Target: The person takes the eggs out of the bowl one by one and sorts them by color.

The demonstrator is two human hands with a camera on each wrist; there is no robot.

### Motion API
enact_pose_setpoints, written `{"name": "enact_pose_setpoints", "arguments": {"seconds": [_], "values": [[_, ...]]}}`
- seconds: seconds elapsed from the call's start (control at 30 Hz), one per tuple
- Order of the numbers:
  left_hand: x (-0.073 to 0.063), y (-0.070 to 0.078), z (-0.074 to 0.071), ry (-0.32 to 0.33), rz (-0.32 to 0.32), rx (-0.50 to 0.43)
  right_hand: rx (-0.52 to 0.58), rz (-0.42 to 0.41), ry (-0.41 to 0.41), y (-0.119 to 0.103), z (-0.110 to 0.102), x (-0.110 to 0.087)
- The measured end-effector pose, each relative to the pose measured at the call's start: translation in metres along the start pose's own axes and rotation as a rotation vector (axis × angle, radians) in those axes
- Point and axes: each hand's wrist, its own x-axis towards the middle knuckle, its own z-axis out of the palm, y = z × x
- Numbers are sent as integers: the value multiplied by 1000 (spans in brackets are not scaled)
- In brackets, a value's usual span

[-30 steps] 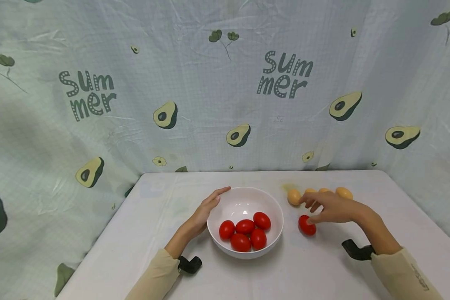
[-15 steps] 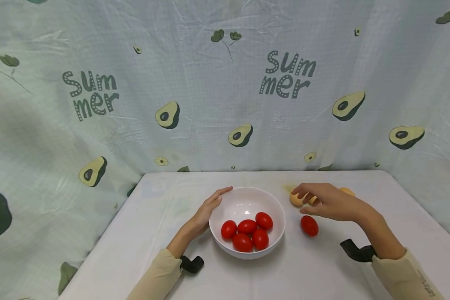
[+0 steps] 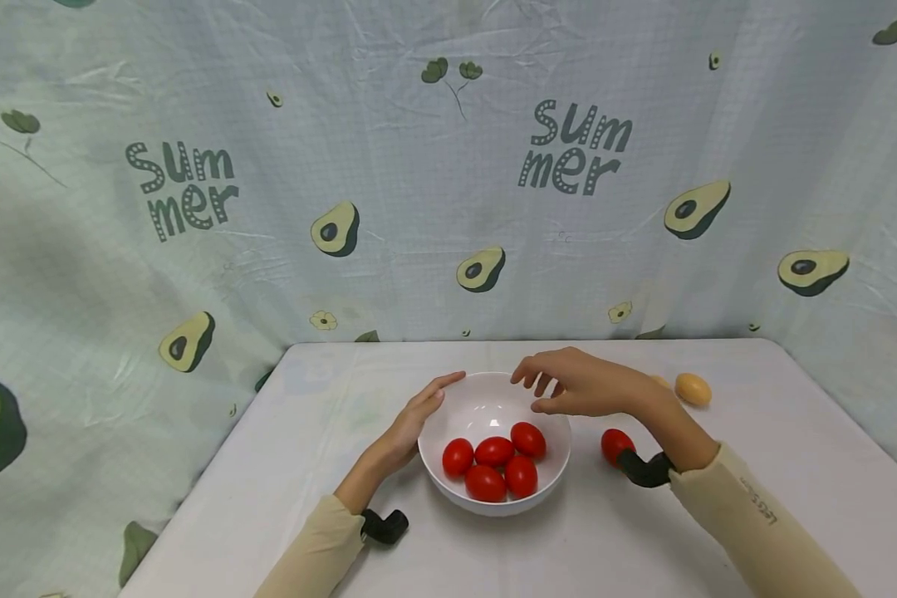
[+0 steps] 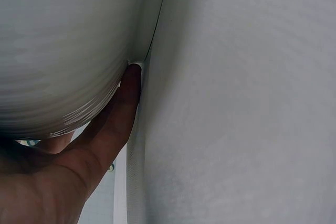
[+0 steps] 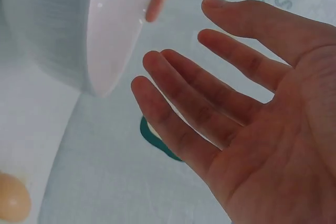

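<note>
A white bowl [image 3: 467,411] stands on the table with several glossy red egg-shaped pieces [image 3: 486,483] in its lower part. My left hand [image 3: 404,428] rests along the bowl's left side, its fingers stretched toward the far rim; in the left wrist view the fingers [image 4: 113,129] lie against the outer wall. Over the bowl's far right rim hovers my right hand [image 3: 583,384], fingers spread and slightly bent. The right wrist view shows a bare palm with nothing in it. A single red egg-shaped piece [image 3: 615,444] lies right of the bowl, partly behind the wrist camera.
A yellow-orange egg-shaped piece [image 3: 693,389] lies at the back right, with part of a second one [image 3: 659,381] showing beside my right wrist. Behind the table hangs a pale cloth curtain [image 3: 404,166] printed with avocados.
My right hand has moved left from the yellow-orange and loose red pieces to above the bowl's rim, holding nothing. The left hand stays on the bowl. The loose red piece remains on the table.
</note>
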Motion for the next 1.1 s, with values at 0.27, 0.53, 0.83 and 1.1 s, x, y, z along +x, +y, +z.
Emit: {"name": "enact_pose_setpoints", "arguments": {"seconds": [0.27, 0.53, 0.83, 1.1], "values": [[1, 0, 0, -9, -11, -3, -75, 16, -113, -4, 8, 41], [0, 3, 0, -13, -1, -20, -123, 129, -254, -8, 9, 67], [1, 2, -1, -27, 15, -24, -103, 375, -412, -16, 18, 82], [0, 0, -2, -32, 15, -31, -93, 459, -451, -19, 26, 88]]}}
